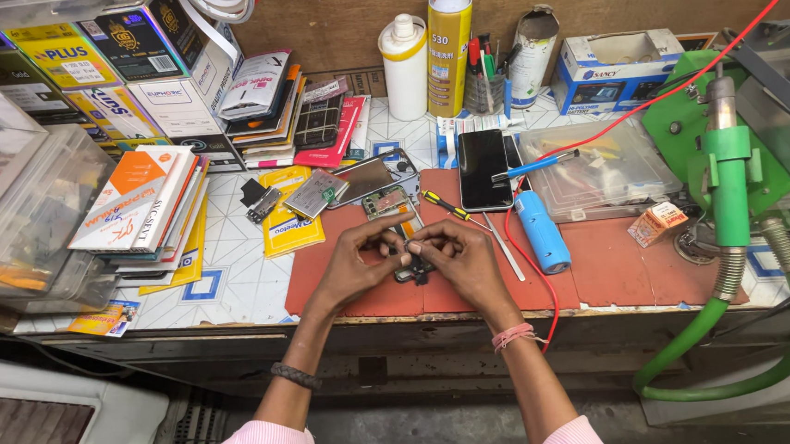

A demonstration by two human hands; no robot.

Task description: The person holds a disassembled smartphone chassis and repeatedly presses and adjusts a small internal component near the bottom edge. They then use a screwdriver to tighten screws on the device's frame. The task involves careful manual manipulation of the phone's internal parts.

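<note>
Phone frame held between two hands over red mat

Item: opened phone (403, 232), long and narrow, stripped to its board. Long axis runs 12 to 6 o'clock, tilted slightly toward 11. Its top end shows bare above the fingers; its bottom end is hidden under them. It lies on or just above the red mat (602, 268); which of the two cannot be told.

Left hand (358, 260): comes in from 7 o'clock, fingers curled and pinched on the phone's left edge.

Right hand (458, 256): comes in from 5 o'clock, fingers bent and closed on the phone's right edge and lower end. Fingertips of both hands meet near the middle of the phone, so neither hand is clearly nearer; the phone lies at 12 o'clock from both.

Nearby stock:
- Screwdriver (444, 206), yellow and black, at 1 o'clock, just beside the right hand.
- Black phone (484, 169), screen up, at 1 o'clock, further out.
- Blue tool (541, 232), cylinder, at 3 o'clock.
- Red wire (536, 272), running past the right wrist.
- Loose phone parts (317, 192) at 11 o'clock.
- Box stack (148, 207) at 9 o'clock.
- Spray can (449, 47) and white bottle (403, 64) at 12 o'clock, at the back.
- Green hose (744, 369) at 4 o'clock, well apart.
</note>
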